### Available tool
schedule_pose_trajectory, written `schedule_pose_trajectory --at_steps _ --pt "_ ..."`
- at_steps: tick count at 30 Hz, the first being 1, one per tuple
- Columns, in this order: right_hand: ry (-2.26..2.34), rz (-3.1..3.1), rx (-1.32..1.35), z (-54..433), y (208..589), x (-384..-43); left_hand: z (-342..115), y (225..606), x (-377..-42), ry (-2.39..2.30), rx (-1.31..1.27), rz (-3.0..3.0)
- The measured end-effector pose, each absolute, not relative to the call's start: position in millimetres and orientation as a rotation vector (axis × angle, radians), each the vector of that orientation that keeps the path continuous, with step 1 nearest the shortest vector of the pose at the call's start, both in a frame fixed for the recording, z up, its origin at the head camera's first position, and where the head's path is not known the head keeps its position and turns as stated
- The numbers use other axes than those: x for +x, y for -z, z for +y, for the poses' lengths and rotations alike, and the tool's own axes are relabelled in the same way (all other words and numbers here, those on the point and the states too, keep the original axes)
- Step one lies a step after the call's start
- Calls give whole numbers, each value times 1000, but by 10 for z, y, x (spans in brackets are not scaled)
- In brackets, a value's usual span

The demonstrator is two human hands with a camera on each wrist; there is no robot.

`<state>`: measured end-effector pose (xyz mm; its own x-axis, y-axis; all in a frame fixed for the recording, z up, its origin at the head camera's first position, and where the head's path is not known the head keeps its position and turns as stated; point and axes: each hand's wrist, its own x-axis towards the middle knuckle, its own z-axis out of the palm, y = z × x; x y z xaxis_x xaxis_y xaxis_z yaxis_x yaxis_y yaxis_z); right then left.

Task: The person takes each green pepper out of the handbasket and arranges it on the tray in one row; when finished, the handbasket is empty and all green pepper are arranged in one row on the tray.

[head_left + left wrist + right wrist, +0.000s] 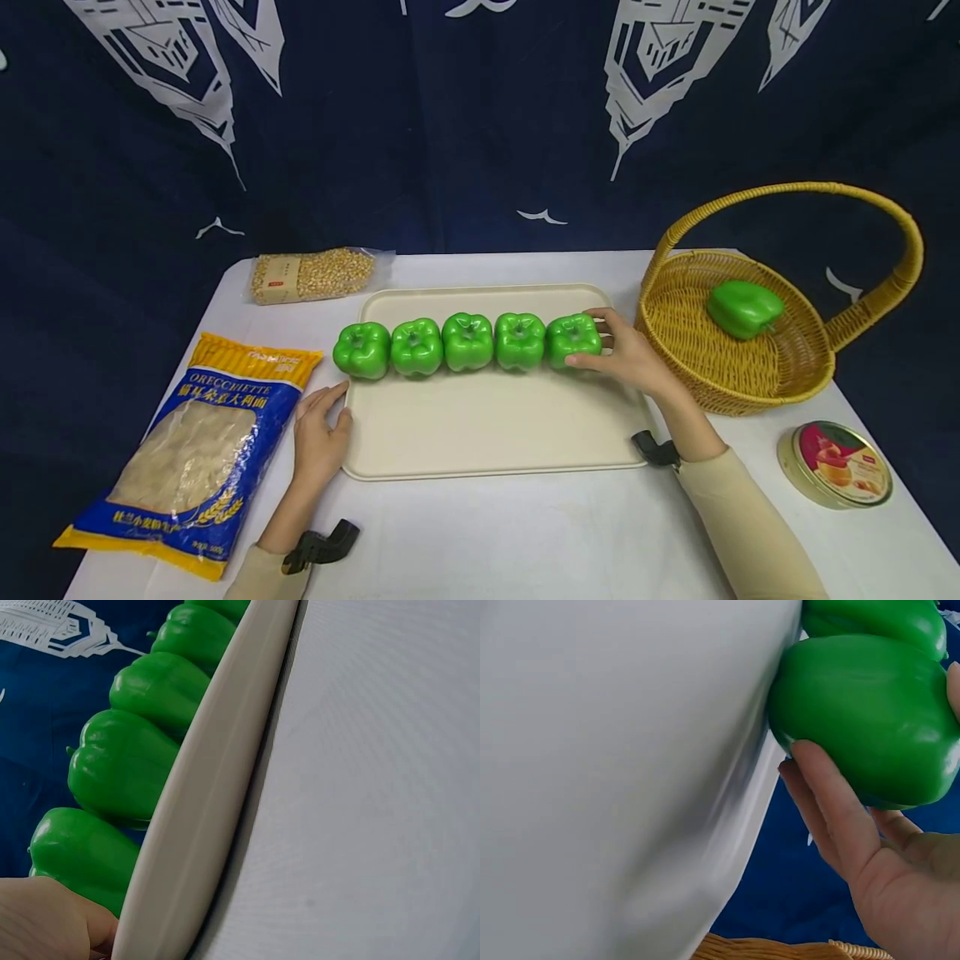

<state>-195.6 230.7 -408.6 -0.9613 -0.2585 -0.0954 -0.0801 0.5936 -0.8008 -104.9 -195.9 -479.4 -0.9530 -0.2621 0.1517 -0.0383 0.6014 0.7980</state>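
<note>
Several green bell peppers [468, 342] stand side by side in a row on a cream tray [495, 425]. At the right end of that row, my right hand [626, 354] holds the last bell pepper [573, 339] between thumb and fingers. The right wrist view shows fingers [829, 795] against the side of this pepper. My left hand [321, 437] rests at the tray's left edge, fingertips near its rim and just below the leftmost pepper [362, 350]. Part of the left hand is cut off in the left wrist view.
To the right, a wicker basket [712, 367] holds one green bell pepper [742, 308]. A round tin [836, 464] sits in front of it. An orecchiette bag [202, 450] lies at the left, and a corn kernel bag [315, 275] lies behind the tray.
</note>
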Motion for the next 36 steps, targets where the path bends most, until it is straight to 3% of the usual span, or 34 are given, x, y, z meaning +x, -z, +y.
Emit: schedule_pose_trajectory --at_steps 21,36 --pt "1277 2611 -328 2294 4109 -1988 -1946 4789 -1054 1252 255 -2579" --pt "1358 2657 -386 2542 3807 -1765 -1919 4750 -1022 1253 284 -2613"
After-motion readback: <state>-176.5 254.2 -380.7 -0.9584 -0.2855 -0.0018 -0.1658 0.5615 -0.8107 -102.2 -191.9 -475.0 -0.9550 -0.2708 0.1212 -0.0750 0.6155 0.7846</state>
